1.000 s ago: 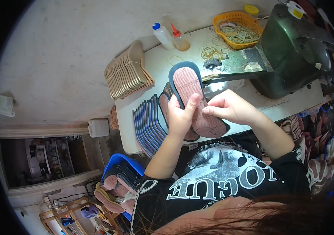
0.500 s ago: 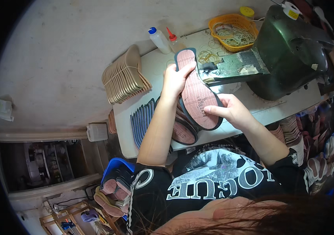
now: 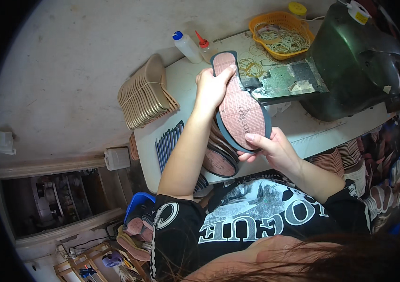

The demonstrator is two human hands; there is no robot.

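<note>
I hold a pink insole (image 3: pixel 239 105) with a dark blue rim between my 2 hands, lifted off the white table (image 3: pixel 303 127). My left hand (image 3: pixel 212 87) clasps its far end, fingers wrapped over the edge near the toe, and my right hand (image 3: pixel 273 149) grips the near end, thumb lying on the pink face and fingers curled beneath. The insole runs lengthwise from one grip to the other, pink side up toward me.

Just under my right grip, toward my body, lies a pile of similar pink insoles (image 3: pixel 219 157) on the table edge. To the left of that pile, a row of dark blue soles (image 3: pixel 172 145) stands on edge. Further left of my left hand, a fanned stack of beige insoles (image 3: pixel 146 96) hangs partly past the table's edge. Beyond my left grip stand 2 squeeze bottles, a white one with a blue cap (image 3: pixel 186 45) and a smaller one with a red nozzle (image 3: pixel 204 45). To the right of the far grip sits a dark green sewing machine (image 3: pixel 359 66), its worn metal plate (image 3: pixel 287 82) close to the insole, with loose rubber bands (image 3: pixel 250 67) beside it and an orange basket (image 3: pixel 282 35) of more bands behind.
</note>
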